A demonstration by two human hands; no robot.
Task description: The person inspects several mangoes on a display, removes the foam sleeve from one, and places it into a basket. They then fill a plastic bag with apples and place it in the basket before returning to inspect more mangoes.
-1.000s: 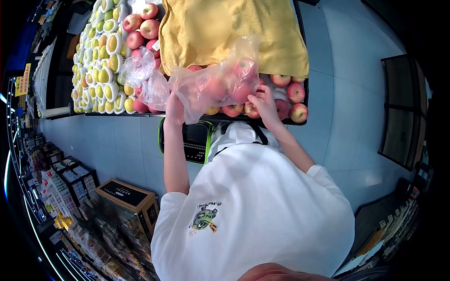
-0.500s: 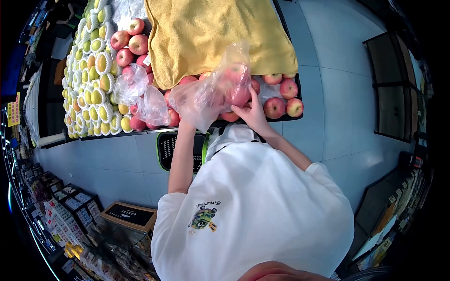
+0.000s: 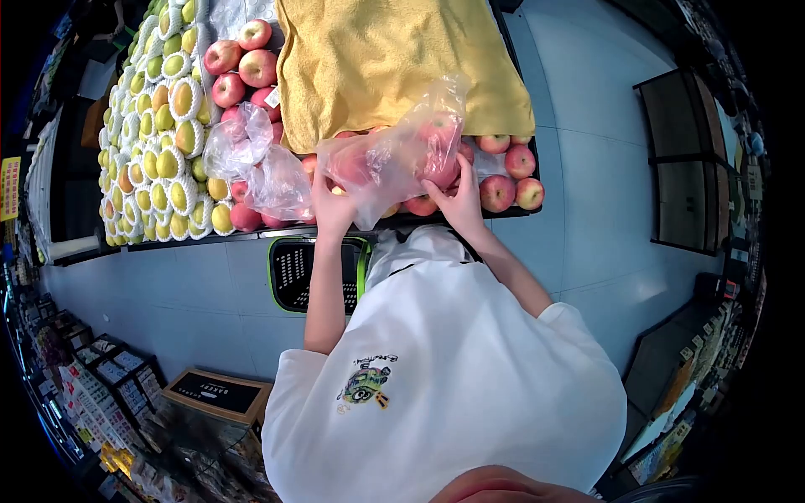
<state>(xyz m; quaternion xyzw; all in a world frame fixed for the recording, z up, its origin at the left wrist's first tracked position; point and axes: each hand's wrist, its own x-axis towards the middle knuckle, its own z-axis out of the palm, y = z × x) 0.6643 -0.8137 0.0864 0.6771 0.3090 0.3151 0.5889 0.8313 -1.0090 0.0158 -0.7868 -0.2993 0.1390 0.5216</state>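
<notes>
A clear plastic bag stretches between my two hands above the front row of red apples. My right hand grips a red apple at the bag's right part, thumb on its near side and fingers along its right; film covers the apple. My left hand is curled at the bag's left edge, its thumb and fingers pinching the film. Red shows through the film beside it. Another crumpled clear bag lies on the apples just left of my left hand.
A yellow towel covers much of the apple display. Pears in white foam nets fill its left side; loose apples lie beside them. A black basket with a green rim is below the display edge. A bakery sign stands behind.
My left hand's fingers now show at the bag's left edge, where film covered them before. My right hand keeps hold of the apple. The view has shifted slightly.
</notes>
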